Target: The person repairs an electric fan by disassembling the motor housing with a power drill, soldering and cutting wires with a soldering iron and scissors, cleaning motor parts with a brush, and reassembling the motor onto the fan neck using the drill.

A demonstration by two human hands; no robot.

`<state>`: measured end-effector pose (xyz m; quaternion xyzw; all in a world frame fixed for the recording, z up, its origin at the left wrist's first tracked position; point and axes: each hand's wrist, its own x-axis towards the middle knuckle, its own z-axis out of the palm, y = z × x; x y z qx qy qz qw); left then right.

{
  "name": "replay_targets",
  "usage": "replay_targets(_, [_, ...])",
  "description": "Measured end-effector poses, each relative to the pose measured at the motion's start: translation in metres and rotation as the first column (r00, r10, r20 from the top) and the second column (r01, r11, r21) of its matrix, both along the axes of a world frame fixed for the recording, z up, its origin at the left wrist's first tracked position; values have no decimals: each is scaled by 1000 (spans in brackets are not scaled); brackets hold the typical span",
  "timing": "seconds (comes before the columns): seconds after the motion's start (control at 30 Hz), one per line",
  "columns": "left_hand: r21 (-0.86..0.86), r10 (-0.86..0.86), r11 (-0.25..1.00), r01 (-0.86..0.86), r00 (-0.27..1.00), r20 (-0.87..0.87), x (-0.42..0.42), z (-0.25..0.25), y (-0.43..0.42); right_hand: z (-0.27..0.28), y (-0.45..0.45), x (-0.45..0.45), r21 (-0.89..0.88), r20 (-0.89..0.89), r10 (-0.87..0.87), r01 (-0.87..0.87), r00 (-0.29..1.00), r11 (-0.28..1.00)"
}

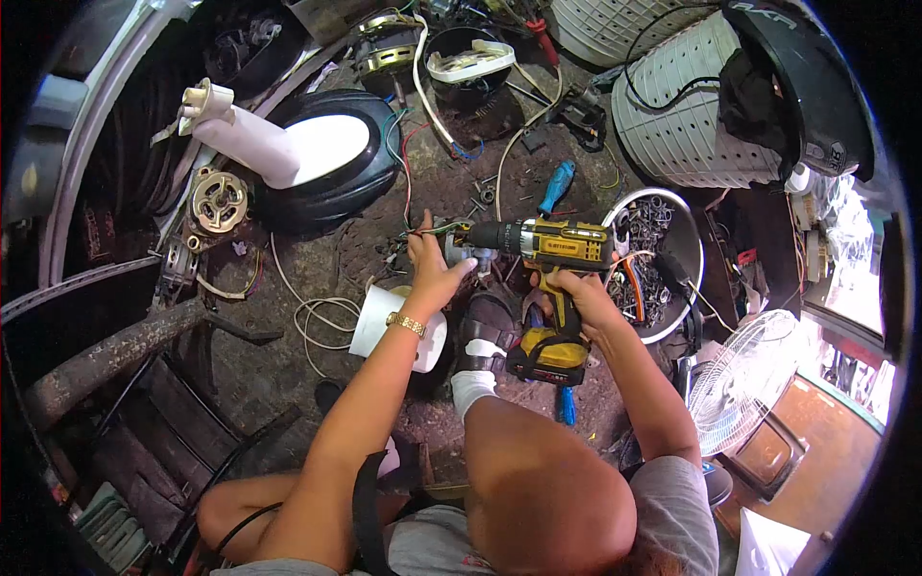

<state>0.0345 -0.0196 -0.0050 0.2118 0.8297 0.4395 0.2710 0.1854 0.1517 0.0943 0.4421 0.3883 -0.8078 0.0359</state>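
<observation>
My right hand (588,300) is wrapped round the handle of a yellow and black cordless drill (574,246), which lies level with its chuck pointing left. With my left hand (432,274) I grip a small grey metal part with thin wires (457,248), right at the drill's chuck. Whether a bit enters the part cannot be made out. Below my left wrist, a white plastic tub (370,331) lies tilted beside my shoe. A blue-handled screwdriver (557,186) rests on the floor beyond the drill. To the right of the drill, a metal bowl (700,254) holds many small metal pieces.
A fan stand with a black base (331,206) and white neck (252,149) stands at upper left, near a brass-coloured motor (219,201). White perforated drums (658,120) and a black cap (802,82) are at upper right. A white fan grille (744,379) leans at right. Loose cables (312,312) cross the floor.
</observation>
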Motion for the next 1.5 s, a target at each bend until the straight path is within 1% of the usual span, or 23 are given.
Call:
replay_targets(0.07, [-20,10,1000,-10,1000,23,-1,2,0,1,1,-4,21,44,21,-22,999,1000])
replay_targets(0.2, [-14,25,1000,-25,1000,-5,-2,0,0,3,2,-11,26,27,56,-57,998,998])
replay_targets(0.27, [-5,27,1000,-26,999,46,-2,3,0,1,5,-12,41,44,81,-83,996,996])
replay_targets(0.3, [-6,28,1000,-27,999,46,-3,2,-1,1,6,-13,41,44,82,-83,996,996])
replay_targets(0.37, [-9,19,1000,-18,994,112,-5,-1,-1,1,9,-15,58,55,126,-129,990,990])
replay_targets(0.5, [-35,16,999,-13,997,71,-10,-1,-2,13,11,-8,99,69,116,-122,991,988])
replay_targets(0.53, [-79,-53,995,60,995,87,-12,1,-5,17,6,0,88,72,109,-115,991,989])
replay_targets(0.57, [-118,-116,985,129,987,109,-13,3,-7,23,1,7,104,36,33,-37,999,994])
replay_targets(0.6, [-124,-117,984,132,986,118,-17,4,-10,29,-4,16,120,3,-41,41,999,992])
replay_targets(0.63, [-121,-208,968,220,973,99,-22,4,-13,31,-9,26,107,66,-46,39,997,994])
replay_targets(0.67, [-117,-299,945,306,951,76,-28,6,-13,24,-15,39,151,72,-57,46,996,988])
replay_targets(0.7, [-178,-341,922,345,939,49,-31,14,-11,17,-23,49,182,80,-64,48,995,982])
replay_targets(0.73, [-177,-346,920,349,937,49,-33,8,-12,10,-29,57,214,88,-70,50,994,976])
replay_targets(0.8, [-122,-402,911,395,915,-38,-34,3,-15,-1,-40,64,232,81,-53,32,995,972])
replay_targets(0.87, [-115,-377,922,368,924,-60,-30,4,-15,-7,-45,65,162,146,-3,-21,989,987])
replay_targets(0.9, [-104,-351,934,342,932,-86,-28,4,-14,-6,-47,65,142,138,-15,-5,990,990])
replay_targets(1.03, [-96,-342,937,335,936,-78,-28,4,-13,-6,-48,60,108,142,-13,-3,990,994])
replay_targets(1.1, [-86,-353,935,345,928,-120,-27,4,-13,-5,-48,58,87,169,-24,10,985,996])
replay_targets(1.23, [-88,-340,939,332,936,-89,-27,6,-11,-12,-50,58,136,155,-16,-5,988,991])
replay_targets(1.3, [-98,-326,943,319,943,-71,-27,7,-11,-17,-52,59,161,87,-4,-10,996,987])
replay_targets(1.43, [-84,-313,948,308,948,-50,-26,5,-12,-12,-50,59,121,134,30,-46,991,992])
replay_targets(1.5, [-79,-316,947,310,945,-79,-26,5,-12,-16,-52,59,133,121,-17,1,992,991])
